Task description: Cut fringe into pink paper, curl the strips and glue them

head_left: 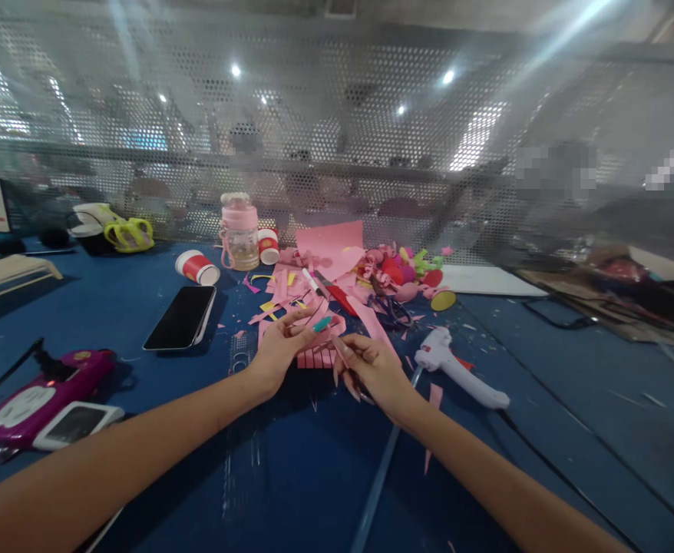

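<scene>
My left hand is closed in a pinch over the pink scraps, at a pink strip. At its thumb tip shows a small teal piece, perhaps a nail. Close by on the right, my right hand has its fingers curled and pressed together; what they hold is hidden. Under the hands lies a pink piece with parallel slits or dark lines. Behind them is a heap of pink paper or foam cuttings, with a pink sheet standing at its back.
A white glue gun with a cord lies at right, beside a clear stick or tube. At left are a phone, a tipped paper cup, a pink-lidded bottle and a purple device. A perforated screen stands behind.
</scene>
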Tool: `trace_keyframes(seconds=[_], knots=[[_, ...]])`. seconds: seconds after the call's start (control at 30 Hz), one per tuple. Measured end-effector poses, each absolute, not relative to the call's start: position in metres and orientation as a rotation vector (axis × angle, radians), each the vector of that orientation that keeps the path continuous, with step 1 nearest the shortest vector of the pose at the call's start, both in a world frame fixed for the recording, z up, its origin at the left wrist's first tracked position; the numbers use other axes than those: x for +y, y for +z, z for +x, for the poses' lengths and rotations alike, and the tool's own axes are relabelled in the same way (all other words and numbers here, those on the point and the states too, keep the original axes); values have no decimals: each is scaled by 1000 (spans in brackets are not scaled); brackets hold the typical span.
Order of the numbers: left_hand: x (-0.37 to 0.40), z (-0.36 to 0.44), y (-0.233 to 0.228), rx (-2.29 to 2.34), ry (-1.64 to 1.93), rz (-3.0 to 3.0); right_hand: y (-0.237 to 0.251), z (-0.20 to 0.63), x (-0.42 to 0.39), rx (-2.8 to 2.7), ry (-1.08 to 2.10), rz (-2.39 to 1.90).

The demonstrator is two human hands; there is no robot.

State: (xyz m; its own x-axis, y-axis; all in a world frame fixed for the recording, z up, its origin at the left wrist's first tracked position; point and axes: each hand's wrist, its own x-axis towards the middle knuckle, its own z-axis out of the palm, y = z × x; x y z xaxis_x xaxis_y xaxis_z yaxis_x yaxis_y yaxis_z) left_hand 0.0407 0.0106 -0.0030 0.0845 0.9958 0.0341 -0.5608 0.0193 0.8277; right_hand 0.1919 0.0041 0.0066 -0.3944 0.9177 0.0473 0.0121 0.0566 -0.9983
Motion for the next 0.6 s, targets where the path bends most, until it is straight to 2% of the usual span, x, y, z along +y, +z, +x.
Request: trace_keyframes(seconds=[0.3, 0.6], knots=[[14, 40, -6, 729, 1368, 798, 5, 193, 5, -1509, 1478, -959], [9, 43, 2, 617, 1308, 725, 4, 193, 6, -1362, 1640, -879]])
